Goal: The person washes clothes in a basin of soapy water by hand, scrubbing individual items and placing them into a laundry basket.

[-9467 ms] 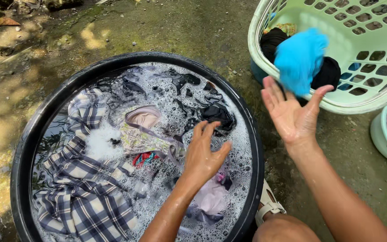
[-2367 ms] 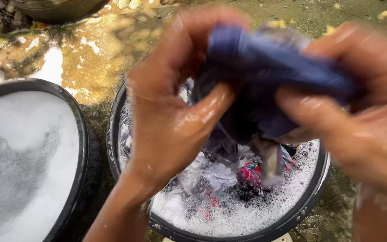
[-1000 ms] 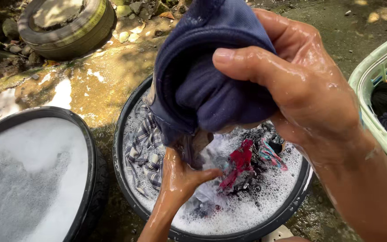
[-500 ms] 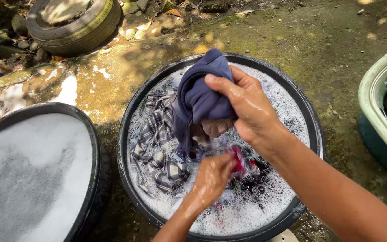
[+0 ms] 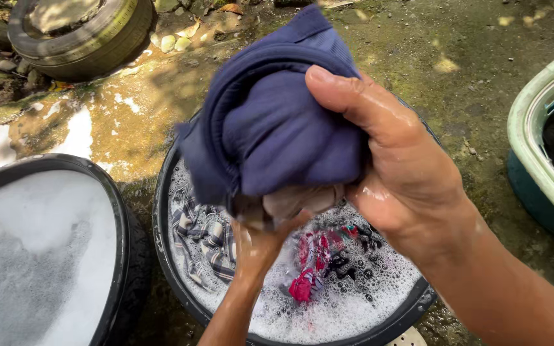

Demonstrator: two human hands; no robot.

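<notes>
While suds cover the black tub (image 5: 173,269) below, the right hand (image 5: 397,173) closes firmly around a bunched navy garment (image 5: 270,122) held above it, thumb pressed across the folds. The left hand (image 5: 261,240) grips the bundle's underside, fingers mostly hidden. Soaked cloth likely feels heavy, limp and slippery; gripping thick folds looks surest. Its bulk slants up toward the far side.

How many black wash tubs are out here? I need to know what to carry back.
2. One black tub full of suds sits at lower left; the other black tub, holding soapy clothes, lies under the hands. More may lie out of frame.
</notes>
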